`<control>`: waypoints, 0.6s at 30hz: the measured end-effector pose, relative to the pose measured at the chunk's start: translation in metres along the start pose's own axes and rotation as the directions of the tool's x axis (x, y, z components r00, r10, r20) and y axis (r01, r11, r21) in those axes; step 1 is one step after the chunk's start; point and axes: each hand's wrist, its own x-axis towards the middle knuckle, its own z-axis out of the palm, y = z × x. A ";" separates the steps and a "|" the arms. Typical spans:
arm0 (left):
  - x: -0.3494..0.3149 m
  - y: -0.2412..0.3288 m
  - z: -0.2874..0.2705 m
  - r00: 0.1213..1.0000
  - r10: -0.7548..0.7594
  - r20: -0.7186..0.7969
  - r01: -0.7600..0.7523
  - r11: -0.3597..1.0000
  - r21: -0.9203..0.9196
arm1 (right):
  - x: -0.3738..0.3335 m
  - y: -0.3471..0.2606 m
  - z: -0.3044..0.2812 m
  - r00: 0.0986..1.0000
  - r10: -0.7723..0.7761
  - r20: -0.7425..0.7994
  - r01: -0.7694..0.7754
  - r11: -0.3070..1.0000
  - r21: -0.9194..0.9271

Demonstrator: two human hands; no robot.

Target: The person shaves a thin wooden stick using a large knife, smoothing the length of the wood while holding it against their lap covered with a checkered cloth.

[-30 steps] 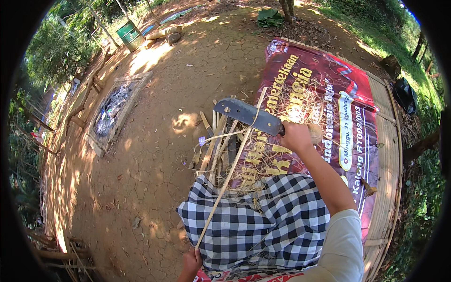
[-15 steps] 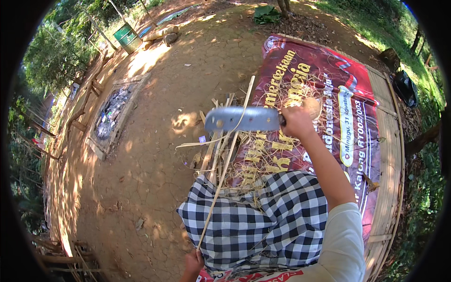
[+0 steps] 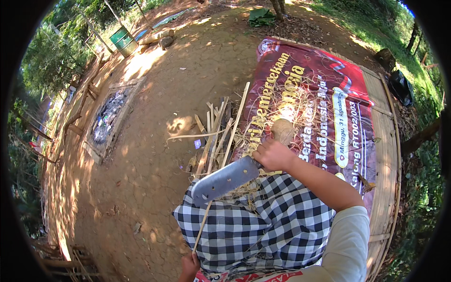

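Observation:
My left hand [image 3: 190, 264] is closed round the lower end of a long thin bamboo strip [image 3: 202, 228], near the bottom of the view. From there the strip slants up and away past my lap. My right hand [image 3: 274, 155] grips a broad-bladed machete [image 3: 225, 181] whose thick, round wooden handle end shows beyond the fist. Its grey blade, with a few small holes, points left and down and lies across the strip, hiding part of it; whether the edge touches it I cannot tell. A black-and-white checked cloth [image 3: 249, 230] covers my lap beneath.
Split bamboo pieces [image 3: 206, 155] lie piled just left of the platform. Curly shavings are strewn over a dark red banner [image 3: 359, 136] spread on the bamboo platform [image 3: 387, 188]. Over the earth floor stand a framed ash pit [image 3: 109, 117] and a green drum [image 3: 123, 41].
My right hand has drawn the machete down and toward me along the strip, its blade tilting from level to slanting down-left. My left hand still holds the strip's end in nearly the same place.

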 end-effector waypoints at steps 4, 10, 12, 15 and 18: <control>-0.003 0.009 -0.004 0.998 -0.065 0.005 0.065 0.997 0.048 | 0.009 0.011 -0.002 0.995 -0.061 -0.076 0.062 0.998 0.013; -0.003 0.001 0.002 0.998 -0.037 -0.040 0.038 0.999 0.028 | 0.011 0.093 -0.048 0.532 0.844 -0.072 -0.847 0.529 -0.056; -0.003 -0.007 0.007 0.999 -0.039 0.012 0.039 0.999 -0.008 | -0.009 0.117 -0.055 0.264 0.957 -0.116 -0.956 0.276 0.102; -0.002 -0.025 0.015 0.994 0.084 -0.063 -0.083 0.996 0.014 | -0.035 0.121 -0.047 0.087 0.983 -0.160 -0.952 0.129 0.276; -0.002 -0.028 0.020 0.994 0.061 -0.087 -0.065 0.997 -0.046 | -0.071 0.104 -0.035 0.103 0.994 -0.043 -0.952 0.111 0.287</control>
